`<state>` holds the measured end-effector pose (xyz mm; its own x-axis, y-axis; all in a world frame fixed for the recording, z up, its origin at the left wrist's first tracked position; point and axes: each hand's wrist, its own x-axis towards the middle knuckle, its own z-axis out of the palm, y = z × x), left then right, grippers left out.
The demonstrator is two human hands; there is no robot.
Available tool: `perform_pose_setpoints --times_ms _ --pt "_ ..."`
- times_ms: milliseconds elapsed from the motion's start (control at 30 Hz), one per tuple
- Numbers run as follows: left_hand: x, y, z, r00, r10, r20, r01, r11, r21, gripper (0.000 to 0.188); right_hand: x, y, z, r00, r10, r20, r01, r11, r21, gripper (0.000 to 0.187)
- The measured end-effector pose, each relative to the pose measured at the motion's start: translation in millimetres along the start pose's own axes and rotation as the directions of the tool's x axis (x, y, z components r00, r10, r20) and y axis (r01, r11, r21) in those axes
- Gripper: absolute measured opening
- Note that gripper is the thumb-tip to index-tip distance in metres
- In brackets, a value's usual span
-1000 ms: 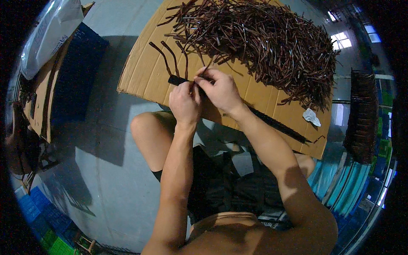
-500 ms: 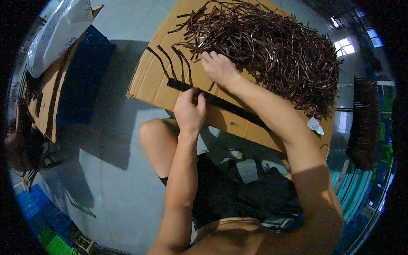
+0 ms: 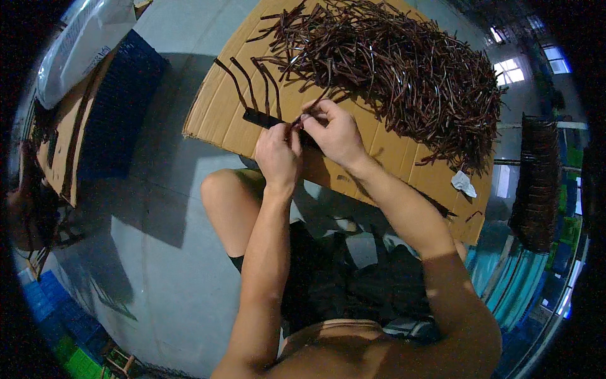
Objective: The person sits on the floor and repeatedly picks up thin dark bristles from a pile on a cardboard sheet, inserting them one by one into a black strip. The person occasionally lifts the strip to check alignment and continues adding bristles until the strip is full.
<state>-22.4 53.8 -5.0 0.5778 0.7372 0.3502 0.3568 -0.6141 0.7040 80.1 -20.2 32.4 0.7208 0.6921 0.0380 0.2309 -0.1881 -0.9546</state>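
A large heap of thin dark brown strips (image 3: pixel 404 69) lies on a sheet of cardboard (image 3: pixel 221 107) on the floor. A long flat black strip (image 3: pixel 260 118) runs across the cardboard's near part, with three brown strips (image 3: pixel 249 79) standing off it to the left. My left hand (image 3: pixel 279 155) pinches the black strip. My right hand (image 3: pixel 333 129) meets it from the right, fingers closed on a thin brown strip (image 3: pixel 314 105) at the black strip.
My bare knee (image 3: pixel 224 189) sits below the cardboard's near edge. A dark blue crate (image 3: pixel 117 107) and cardboard boxes (image 3: pixel 66 142) stand at left. A stack of dark woven pieces (image 3: pixel 536 177) is at right. A white paper scrap (image 3: pixel 464 183) lies on the cardboard.
My right hand reached up to the heap half a second ago and has come back with a brown strip to meet the left hand at the black strip.
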Motion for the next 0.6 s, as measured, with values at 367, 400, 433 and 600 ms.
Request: perform_pose_setpoints --times_ms 367,400,433,600 --pt "0.1 -0.2 4.2 0.998 -0.055 -0.02 0.054 0.998 -0.038 0.013 -6.4 -0.9 6.1 0.999 -0.023 -0.038 0.021 0.999 -0.048 0.022" --pt "0.0 0.9 3.6 0.998 -0.056 -0.025 0.055 0.997 -0.05 0.013 -6.4 -3.0 5.9 0.999 -0.022 -0.042 0.02 0.999 -0.039 0.022" --pt "0.0 1.7 3.4 0.998 -0.06 -0.034 0.058 0.997 -0.06 0.013 -5.8 -9.4 2.9 0.998 0.027 -0.049 -0.025 0.999 0.046 0.021" --pt "-1.4 2.2 4.6 0.999 -0.043 -0.01 0.043 0.999 -0.03 0.013 -8.0 -0.9 1.1 0.998 -0.045 -0.048 0.043 0.998 -0.047 0.02"
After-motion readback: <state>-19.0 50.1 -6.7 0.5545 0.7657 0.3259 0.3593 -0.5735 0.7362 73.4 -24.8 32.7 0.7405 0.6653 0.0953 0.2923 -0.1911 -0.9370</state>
